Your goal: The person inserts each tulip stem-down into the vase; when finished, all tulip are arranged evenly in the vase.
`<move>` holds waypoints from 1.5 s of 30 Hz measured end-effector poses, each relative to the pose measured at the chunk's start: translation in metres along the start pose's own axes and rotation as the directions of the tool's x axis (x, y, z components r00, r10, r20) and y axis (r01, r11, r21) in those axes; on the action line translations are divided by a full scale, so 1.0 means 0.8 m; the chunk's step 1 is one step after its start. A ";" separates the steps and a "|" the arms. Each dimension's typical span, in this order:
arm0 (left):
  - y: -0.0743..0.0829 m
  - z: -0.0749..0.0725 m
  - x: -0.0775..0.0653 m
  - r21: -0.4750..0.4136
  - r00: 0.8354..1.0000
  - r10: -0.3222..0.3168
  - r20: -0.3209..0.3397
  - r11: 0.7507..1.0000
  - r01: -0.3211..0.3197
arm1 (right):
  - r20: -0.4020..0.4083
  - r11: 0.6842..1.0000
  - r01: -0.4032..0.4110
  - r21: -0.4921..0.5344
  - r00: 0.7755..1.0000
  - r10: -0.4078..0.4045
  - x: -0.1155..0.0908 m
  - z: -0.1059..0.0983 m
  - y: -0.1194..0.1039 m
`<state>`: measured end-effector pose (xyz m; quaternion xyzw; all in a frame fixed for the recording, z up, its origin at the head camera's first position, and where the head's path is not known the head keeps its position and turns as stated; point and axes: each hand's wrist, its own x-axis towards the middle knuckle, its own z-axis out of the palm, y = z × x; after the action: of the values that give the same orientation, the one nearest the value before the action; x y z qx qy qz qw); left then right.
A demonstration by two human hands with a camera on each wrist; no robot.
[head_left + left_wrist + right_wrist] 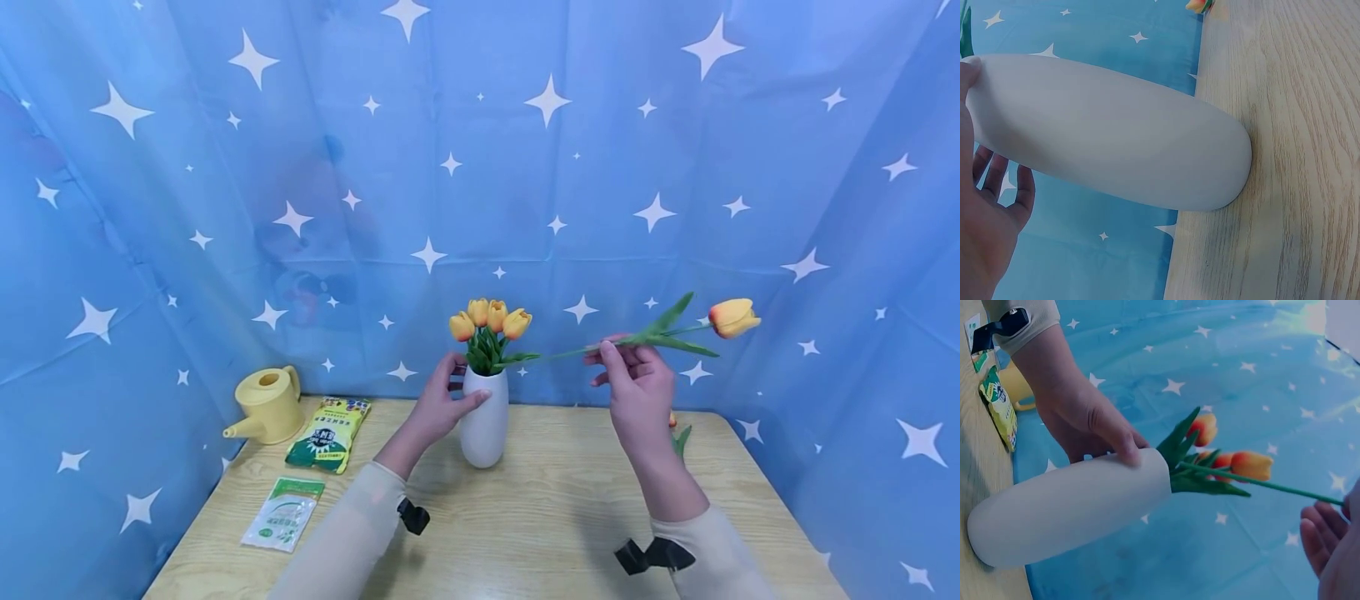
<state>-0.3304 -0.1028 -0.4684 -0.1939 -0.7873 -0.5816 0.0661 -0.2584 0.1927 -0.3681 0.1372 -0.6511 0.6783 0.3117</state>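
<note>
A tall white vase (483,425) stands on the wooden table, holding several yellow-orange tulips (489,317) with green leaves. My left hand (444,396) grips the vase near its rim, thumb on the near side and fingers round the back. In the right wrist view that thumb lies just below the vase's mouth. My right hand (639,383) pinches the green stem of a single tulip (735,318) between thumb and fingers. This tulip lies nearly level, its bloom to the right and its stem end pointing left, overlapping the leaves at the vase's mouth in the right wrist view.
A yellow watering can (268,406) stands at the back left. Beside it lie a yellow-green packet (327,435) and, nearer, a white-green packet (283,514). Another tulip (681,440) lies partly hidden behind the right wrist. A blue star-patterned curtain (480,167) hangs behind the table.
</note>
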 end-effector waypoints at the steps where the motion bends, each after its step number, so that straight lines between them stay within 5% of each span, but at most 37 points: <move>1: 0.000 0.000 0.000 0.000 1.000 0.000 0.000 1.000 0.000 | 0.009 1.000 0.011 -0.004 1.000 -0.011 0.002 0.003 -0.001; 18: 0.002 -0.001 0.000 0.010 1.000 0.010 0.001 1.000 -0.010 | 0.164 0.984 0.035 -0.173 0.986 -0.006 0.008 0.032 -0.010; 27: 0.003 0.000 0.000 0.000 1.000 0.012 -0.003 1.000 -0.012 | 0.354 0.917 0.151 -0.368 0.935 -0.011 0.018 0.054 -0.023; 38: 0.002 0.001 0.000 -0.005 1.000 0.030 -0.008 1.000 -0.030 | 0.406 0.910 0.208 -0.358 0.913 -0.049 0.020 0.077 -0.021; 45: 0.005 0.000 -0.001 0.004 0.999 0.039 -0.009 0.999 -0.039 | 0.475 0.866 0.281 -0.414 0.878 -0.058 0.020 0.089 -0.019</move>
<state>-0.3284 -0.1020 -0.4653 -0.2065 -0.7841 -0.5797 0.0813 -0.2771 0.1272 -0.3386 0.2676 -0.8347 0.4186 0.2376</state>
